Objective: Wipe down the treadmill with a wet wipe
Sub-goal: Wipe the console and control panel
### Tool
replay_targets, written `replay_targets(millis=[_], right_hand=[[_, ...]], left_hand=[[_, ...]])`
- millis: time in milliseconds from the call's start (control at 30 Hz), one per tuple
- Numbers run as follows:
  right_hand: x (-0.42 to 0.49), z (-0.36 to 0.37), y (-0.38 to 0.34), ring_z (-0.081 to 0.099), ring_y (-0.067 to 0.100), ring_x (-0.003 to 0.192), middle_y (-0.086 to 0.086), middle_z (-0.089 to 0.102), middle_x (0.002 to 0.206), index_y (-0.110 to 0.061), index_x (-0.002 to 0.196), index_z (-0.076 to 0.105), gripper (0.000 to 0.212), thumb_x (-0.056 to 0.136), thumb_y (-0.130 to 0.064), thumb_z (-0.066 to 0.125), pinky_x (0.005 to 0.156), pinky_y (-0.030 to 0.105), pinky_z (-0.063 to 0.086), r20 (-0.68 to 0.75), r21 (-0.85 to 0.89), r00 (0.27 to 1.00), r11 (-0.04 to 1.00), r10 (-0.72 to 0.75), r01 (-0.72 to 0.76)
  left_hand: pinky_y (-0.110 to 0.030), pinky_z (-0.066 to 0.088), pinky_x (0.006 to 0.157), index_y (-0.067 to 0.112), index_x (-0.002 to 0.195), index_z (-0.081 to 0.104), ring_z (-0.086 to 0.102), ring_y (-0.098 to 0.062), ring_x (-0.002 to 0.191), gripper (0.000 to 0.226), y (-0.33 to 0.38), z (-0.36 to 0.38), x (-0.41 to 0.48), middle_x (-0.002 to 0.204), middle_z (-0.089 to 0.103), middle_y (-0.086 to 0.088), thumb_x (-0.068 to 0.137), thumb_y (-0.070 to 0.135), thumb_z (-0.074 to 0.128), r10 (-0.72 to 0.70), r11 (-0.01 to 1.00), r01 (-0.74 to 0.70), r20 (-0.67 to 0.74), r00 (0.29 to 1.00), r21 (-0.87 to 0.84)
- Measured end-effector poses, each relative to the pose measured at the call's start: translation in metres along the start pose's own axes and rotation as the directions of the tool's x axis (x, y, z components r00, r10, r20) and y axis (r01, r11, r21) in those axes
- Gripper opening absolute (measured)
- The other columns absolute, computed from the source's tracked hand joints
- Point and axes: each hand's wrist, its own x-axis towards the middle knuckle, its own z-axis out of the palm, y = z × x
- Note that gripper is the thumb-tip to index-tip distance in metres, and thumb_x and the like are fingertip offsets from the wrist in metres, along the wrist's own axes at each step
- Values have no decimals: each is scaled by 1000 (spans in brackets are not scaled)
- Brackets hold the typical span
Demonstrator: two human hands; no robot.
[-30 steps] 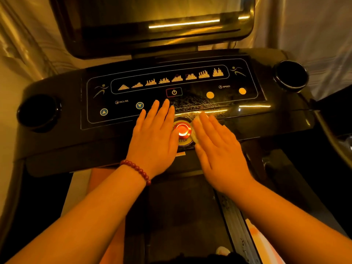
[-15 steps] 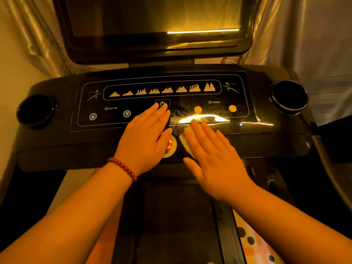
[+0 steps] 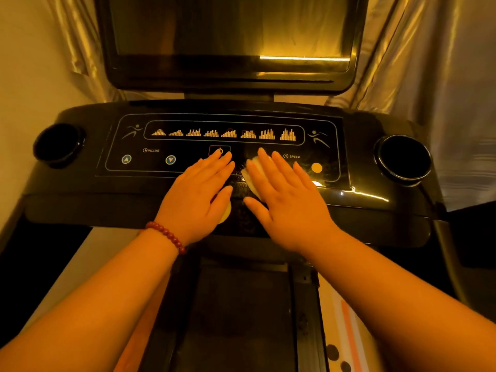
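Both hands flat, fingers spread: right hand (image 3: pixel 284 200) presses pale wet wipe (image 3: pixel 251 178) on glossy black treadmill console (image 3: pixel 107 189), left hand (image 3: pixel 196 197) braces; keep even pressure, avoid power button (image 3: pixel 219 151).

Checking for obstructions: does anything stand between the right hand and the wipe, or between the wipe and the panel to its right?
Nothing visible does. The right hand lies flat on the wet wipe, pressing it onto the control panel; rightward the panel looks flat up to the cup holder.

Glossy black treadmill console (image 3: pixel 80 189), yellow bar-graph symbols (image 3: pixel 228 134), red bead bracelet (image 3: pixel 166 234), pale wipe (image 3: pixel 251 175).
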Motion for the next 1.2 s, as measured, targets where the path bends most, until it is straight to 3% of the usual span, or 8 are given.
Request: replay_targets(millis=[100,267,400,533,700,933,1067,1200], right_hand=[[13,-3,3,-8,20,148,0,-7,162,-29,152,-5,71,89,-61,-3,114,38,-7,6,-6,1000,1000,-6,6],[-22,5,2,6,23,148,4,9,162,-24,154,12,67,97,-59,11,115,40,4,-20,-19,997,997,-79,79],[11,-6,9,-11,18,147,-2,-10,161,-30,152,-7,71,90,-64,-1,115,38,-8,30,28,998,998,-50,49],[45,-12,11,-16,19,147,-1,-18,160,-33,151,-13,66,96,-62,8,116,39,-9,50,44,998,998,35,-38],[11,-1,-4,-11,20,147,-1,-11,160,-34,152,-4,66,93,-63,1,115,40,-7,36,-3,993,994,-111,111],[68,-21,24,-15,19,146,0,-16,160,-28,152,-10,69,94,-61,9,112,35,-10,38,-3,992,992,123,-123],[36,-6,-3,-15,16,144,-3,-14,159,-29,152,-8,70,92,-64,2,115,36,-7,46,-19,997,998,-57,58],[49,-16,12,-17,12,143,-8,-17,157,-33,148,-13,66,92,-64,2,114,32,-10,50,1,999,1000,-20,20]], left_hand=[[-26,7,116,12,145,35,14,-7,142,63,1,-1,1,154,29,0,94,46,18,-11,1000,11,22,1000,24],[-25,7,115,18,148,28,10,-5,142,70,1,-6,3,156,21,4,89,53,14,-45,999,44,63,997,19],[-22,6,113,16,148,28,11,-4,141,75,-8,-16,16,156,22,2,88,57,14,-42,998,38,84,996,57],[-24,8,115,14,148,29,14,-9,143,77,-28,-28,32,156,23,0,86,58,13,-61,995,54,89,994,81],[-28,10,114,13,149,27,15,-15,145,73,-35,-22,33,157,21,-2,89,54,16,-25,992,14,88,996,122],[-27,9,112,13,150,25,19,-17,144,74,-34,-24,35,157,23,-2,89,54,13,-25,989,10,101,995,147],[-27,16,108,12,148,31,29,-19,140,67,-36,-29,44,152,32,-4,93,49,20,-26,992,18,66,997,129],[-28,8,115,18,152,13,9,-14,146,60,-37,-32,61,160,10,3,100,39,35,-20,999,15,104,994,48]])
